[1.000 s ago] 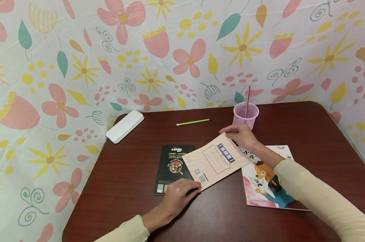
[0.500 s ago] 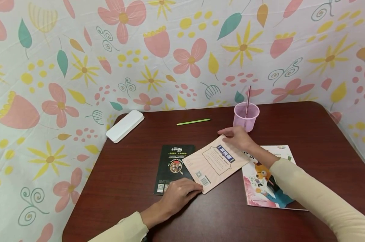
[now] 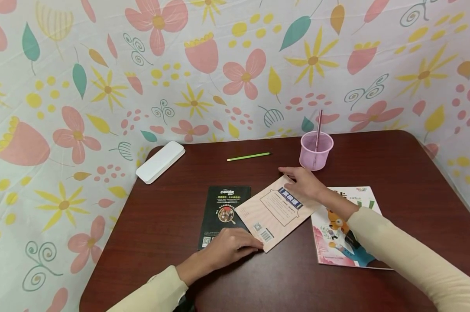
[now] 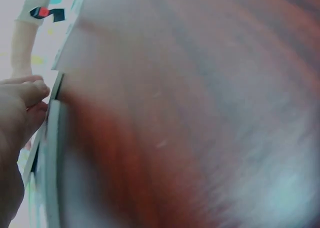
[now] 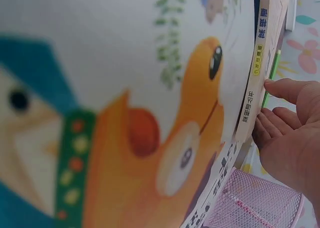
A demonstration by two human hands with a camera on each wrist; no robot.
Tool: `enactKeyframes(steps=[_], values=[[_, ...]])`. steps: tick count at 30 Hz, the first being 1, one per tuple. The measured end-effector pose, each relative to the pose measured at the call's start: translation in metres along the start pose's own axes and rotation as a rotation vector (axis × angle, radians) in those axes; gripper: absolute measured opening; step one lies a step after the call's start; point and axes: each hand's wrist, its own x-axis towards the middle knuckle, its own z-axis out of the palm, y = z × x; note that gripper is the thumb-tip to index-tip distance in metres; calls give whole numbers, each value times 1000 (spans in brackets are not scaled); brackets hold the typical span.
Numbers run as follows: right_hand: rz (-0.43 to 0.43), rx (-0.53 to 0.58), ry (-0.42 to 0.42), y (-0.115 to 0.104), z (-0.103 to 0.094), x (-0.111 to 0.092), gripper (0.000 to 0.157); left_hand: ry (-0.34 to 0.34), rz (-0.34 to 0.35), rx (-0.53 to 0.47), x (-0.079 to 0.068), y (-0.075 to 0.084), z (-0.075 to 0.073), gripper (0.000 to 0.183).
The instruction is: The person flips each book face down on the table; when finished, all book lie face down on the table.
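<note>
A beige paperback book (image 3: 277,212) with a blue title label and a barcode lies slanted over the dark red-brown table. My left hand (image 3: 231,248) pinches its near corner. At the far corner my right hand (image 3: 306,184) grips the book, thumb on the upper cover. The right wrist view shows the spine of the beige book (image 5: 256,63) between my right thumb and fingers. Under its left corner lies a black book (image 3: 215,208), partly covered by my left hand. On the right is a large picture book (image 3: 330,249) with a cartoon fox, partly hidden by my right forearm.
A pink mesh pen cup (image 3: 314,158) with one pencil stands just beyond my right hand. A green pencil (image 3: 248,157) lies near the back edge. At the back left rests a white case (image 3: 160,162). Floral cloth (image 3: 235,65) hangs behind the table (image 3: 141,242).
The beige book has shifted slightly toward me and turned a little, its near corner lower in view. My right hand has moved left and nearer with it; my left hand has barely moved.
</note>
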Motion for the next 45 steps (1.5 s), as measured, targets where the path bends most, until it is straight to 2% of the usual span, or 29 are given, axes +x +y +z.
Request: enactKeyframes(steps=[6,9,12,15,18,24,26,29,34,45], values=[[-36,-4,6,-6,-10,-9,68,28,-10,-57,9,-13,-18,18],[-36,20,-25,-10,-18,-15,78,63,-43,-74,14,-22,-29,22],[-16,28,-55,-12,-25,-22,89,66,-100,-72,17,-33,-39,32],[14,35,-79,-12,-31,-31,99,31,-156,-68,20,-43,-48,43],[43,31,-103,-12,-34,-43,111,-9,-183,-69,23,-54,-54,58],[61,46,-148,-10,-35,-67,125,-121,-261,-66,26,-69,-57,92],[82,48,-155,-10,-35,-74,125,-160,-280,-63,26,-73,-56,99],[108,34,-160,-9,-34,-85,123,-201,-271,-57,26,-77,-53,101],[89,6,-157,-8,-32,-96,116,-252,-234,-46,24,-82,-48,93],[6,-51,-79,-5,-30,-104,93,-275,-237,18,17,-90,-37,80]])
